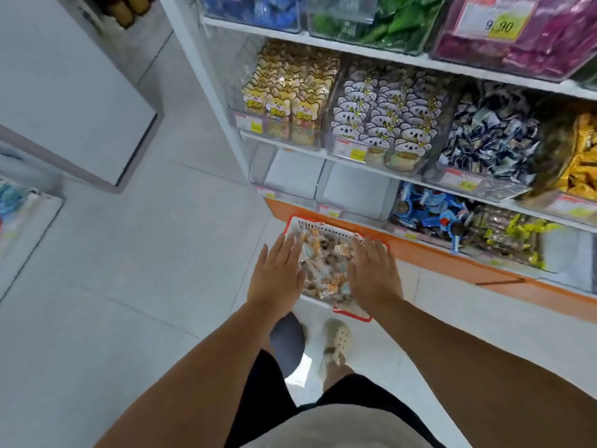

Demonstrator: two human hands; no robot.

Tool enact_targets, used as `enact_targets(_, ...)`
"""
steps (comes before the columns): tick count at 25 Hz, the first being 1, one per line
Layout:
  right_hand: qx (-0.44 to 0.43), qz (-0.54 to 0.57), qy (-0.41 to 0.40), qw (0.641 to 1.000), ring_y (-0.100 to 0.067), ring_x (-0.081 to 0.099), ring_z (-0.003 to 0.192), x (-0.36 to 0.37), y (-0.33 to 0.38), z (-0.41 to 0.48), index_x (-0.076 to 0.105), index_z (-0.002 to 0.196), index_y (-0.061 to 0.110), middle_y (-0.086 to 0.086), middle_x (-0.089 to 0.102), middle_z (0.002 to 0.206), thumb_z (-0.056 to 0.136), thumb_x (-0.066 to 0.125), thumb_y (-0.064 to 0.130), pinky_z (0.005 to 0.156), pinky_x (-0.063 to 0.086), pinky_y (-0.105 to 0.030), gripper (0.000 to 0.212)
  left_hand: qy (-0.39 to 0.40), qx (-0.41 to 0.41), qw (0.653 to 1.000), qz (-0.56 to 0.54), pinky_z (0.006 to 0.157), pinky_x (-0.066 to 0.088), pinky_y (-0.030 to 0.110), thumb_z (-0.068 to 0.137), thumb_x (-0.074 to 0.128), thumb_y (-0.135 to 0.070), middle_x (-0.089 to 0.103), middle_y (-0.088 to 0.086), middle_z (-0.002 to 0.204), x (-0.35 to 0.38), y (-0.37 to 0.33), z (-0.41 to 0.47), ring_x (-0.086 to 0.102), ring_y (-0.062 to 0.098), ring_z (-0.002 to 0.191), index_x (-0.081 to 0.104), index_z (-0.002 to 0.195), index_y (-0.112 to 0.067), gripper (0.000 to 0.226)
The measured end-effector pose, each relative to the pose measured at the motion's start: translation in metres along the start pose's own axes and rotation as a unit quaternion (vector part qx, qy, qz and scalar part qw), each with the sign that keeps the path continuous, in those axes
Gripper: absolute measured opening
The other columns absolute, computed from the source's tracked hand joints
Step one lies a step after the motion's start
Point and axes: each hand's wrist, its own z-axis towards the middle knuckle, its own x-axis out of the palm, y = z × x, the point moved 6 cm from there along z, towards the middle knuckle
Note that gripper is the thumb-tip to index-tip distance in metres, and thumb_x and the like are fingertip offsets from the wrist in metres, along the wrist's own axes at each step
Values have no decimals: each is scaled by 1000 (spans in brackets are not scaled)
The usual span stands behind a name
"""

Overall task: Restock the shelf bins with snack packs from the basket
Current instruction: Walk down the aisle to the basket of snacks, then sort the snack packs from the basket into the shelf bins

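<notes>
Head view: the left hand (pixel 276 273) and right hand (pixel 374 276) hover spread and gripping nothing over the red-rimmed basket (pixel 310 224), snack packs (pixel 326 266) heaped between them. It looks like the scooping step; next they must close on a bunch and lift it to the bare-looking bins (pixel 290 177) beyond the fingertips. One price tag (pixel 499 25), far above the right hand, reads roughly 9.90.

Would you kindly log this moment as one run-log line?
left hand: open over basket | right hand: open over basket | basket: on floor, holds snack packs | two bins behind it: empty
</notes>
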Motion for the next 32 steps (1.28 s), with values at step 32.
enact_targets(32,171,58,87,980,-24,51,123,428,-79,269,43,136,26,-1,49,141,89,49,62,96,48,-41,60,63,330,934,121,119,12,39,97,43,-27,18,4,161,398,74,325,13,26,147,17,155,-17,65)
